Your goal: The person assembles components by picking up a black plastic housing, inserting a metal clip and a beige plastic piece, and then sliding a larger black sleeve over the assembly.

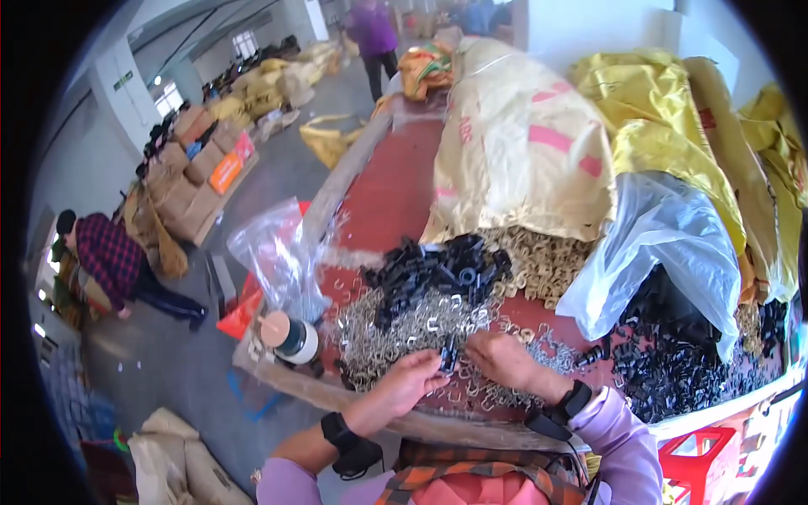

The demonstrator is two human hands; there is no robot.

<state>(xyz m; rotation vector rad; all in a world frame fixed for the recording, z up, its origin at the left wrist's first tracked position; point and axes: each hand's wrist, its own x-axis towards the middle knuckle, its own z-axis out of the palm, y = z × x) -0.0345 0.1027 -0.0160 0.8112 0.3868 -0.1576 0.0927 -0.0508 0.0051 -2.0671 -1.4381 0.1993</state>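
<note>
My left hand (pixel 407 379) pinches a small black plastic part (pixel 449 354) with a shiny edge, above the near side of the table. Just to its right, my right hand (pixel 508 358) is closed, fingertips curled together close to that part. Whatever those fingertips hold, if anything, is hidden. Below and beyond both hands spreads a heap of small silvery U-shaped metal clips (pixel 396 326). Behind the clips rises a pile of black plastic parts (pixel 446 268). Tan ring-like pieces (pixel 539 263) spill from the mouth of a large woven sack (pixel 522 143).
A lidded cup (pixel 289 338) stands at the table's left edge, beside a clear plastic bag (pixel 282 252). At right, a translucent bag (pixel 656 252) lies over more black parts. A red stool (pixel 699 463) is below. Two people (pixel 114 257) are farther off.
</note>
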